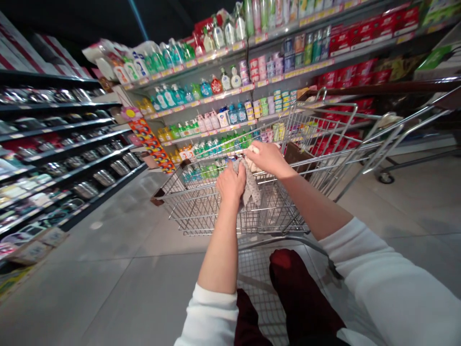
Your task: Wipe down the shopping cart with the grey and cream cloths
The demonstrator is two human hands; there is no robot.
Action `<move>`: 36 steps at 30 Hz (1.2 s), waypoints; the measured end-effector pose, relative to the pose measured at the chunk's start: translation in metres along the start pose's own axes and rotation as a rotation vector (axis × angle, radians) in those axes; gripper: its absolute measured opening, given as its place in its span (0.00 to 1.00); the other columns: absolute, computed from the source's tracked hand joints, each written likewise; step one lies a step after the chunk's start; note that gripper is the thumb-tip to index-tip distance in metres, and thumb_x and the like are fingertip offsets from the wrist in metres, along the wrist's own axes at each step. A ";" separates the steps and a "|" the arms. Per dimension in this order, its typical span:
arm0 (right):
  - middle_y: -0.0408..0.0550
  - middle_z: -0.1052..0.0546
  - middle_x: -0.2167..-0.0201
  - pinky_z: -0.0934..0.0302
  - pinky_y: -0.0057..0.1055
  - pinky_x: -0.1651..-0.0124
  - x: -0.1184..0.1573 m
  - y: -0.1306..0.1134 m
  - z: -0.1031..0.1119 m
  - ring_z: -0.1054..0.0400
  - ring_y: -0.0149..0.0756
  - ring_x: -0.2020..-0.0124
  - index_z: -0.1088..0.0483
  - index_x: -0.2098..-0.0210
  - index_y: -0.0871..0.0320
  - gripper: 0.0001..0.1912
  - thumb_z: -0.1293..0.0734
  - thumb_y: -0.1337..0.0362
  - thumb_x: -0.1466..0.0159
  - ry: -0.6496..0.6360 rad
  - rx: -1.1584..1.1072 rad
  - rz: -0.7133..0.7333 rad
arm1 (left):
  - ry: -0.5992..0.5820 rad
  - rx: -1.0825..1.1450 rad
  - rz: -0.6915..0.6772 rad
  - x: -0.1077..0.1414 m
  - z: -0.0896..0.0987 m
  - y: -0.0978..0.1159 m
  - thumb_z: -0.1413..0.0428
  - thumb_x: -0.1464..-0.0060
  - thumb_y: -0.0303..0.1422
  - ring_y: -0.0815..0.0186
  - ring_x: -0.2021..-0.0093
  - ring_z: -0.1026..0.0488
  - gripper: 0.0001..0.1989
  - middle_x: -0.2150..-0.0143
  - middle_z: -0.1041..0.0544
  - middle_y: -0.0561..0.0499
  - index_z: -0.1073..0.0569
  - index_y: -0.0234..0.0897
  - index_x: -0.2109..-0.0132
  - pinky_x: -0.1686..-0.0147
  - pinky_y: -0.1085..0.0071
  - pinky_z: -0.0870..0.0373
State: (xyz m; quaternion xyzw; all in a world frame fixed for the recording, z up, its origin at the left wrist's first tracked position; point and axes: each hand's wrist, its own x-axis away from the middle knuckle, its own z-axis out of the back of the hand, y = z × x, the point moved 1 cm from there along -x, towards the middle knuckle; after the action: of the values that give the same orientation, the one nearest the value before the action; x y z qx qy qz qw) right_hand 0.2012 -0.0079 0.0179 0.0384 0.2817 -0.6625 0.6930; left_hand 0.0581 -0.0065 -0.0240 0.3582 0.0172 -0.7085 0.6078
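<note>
Over the basket of a metal shopping cart, my left hand is closed on a speckled grey-beige cloth that hangs down between my hands. My right hand, just to the right and a little higher, has its fingers curled around a bunched cream-coloured part of what looks like the same cloth. Whether the grey and cream parts are one piece I cannot tell. The fingertips of both hands are partly hidden.
Shelves of soap and lotion bottles stand behind the cart. Metal pots fill the shelves at left. Red packages are at upper right. Another cart's wheel rests on the tiled floor at right. My legs are close below the basket.
</note>
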 end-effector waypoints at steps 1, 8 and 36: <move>0.52 0.27 0.52 0.43 0.27 0.50 0.008 0.002 0.000 0.35 0.34 0.54 0.31 0.47 0.59 0.30 0.53 0.48 0.29 0.127 -0.047 -0.012 | 0.008 -0.019 0.000 0.002 -0.001 0.000 0.55 0.36 0.47 0.52 0.61 0.23 0.21 0.64 0.20 0.41 0.25 0.39 0.53 0.62 0.63 0.33; 0.48 0.32 0.42 0.48 0.33 0.34 0.083 0.020 -0.025 0.44 0.37 0.37 0.29 0.44 0.53 0.21 0.41 0.59 0.33 0.294 0.093 0.200 | 0.064 -0.065 -0.079 0.010 -0.008 -0.007 0.57 0.34 0.47 0.57 0.61 0.23 0.21 0.59 0.20 0.42 0.27 0.39 0.53 0.64 0.67 0.37; 0.49 0.37 0.37 0.46 0.43 0.34 0.158 0.080 -0.051 0.44 0.45 0.37 0.25 0.63 0.58 0.15 0.42 0.66 0.42 0.389 0.228 -0.080 | 0.205 -0.009 -0.172 0.013 -0.026 -0.018 0.53 0.37 0.40 0.60 0.60 0.28 0.11 0.64 0.24 0.47 0.30 0.40 0.61 0.60 0.67 0.40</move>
State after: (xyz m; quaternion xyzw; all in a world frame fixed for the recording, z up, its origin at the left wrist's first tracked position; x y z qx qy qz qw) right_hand 0.2534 -0.1184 -0.1203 0.2324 0.3346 -0.6972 0.5898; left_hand 0.0550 -0.0012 -0.0572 0.4232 0.1128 -0.7176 0.5415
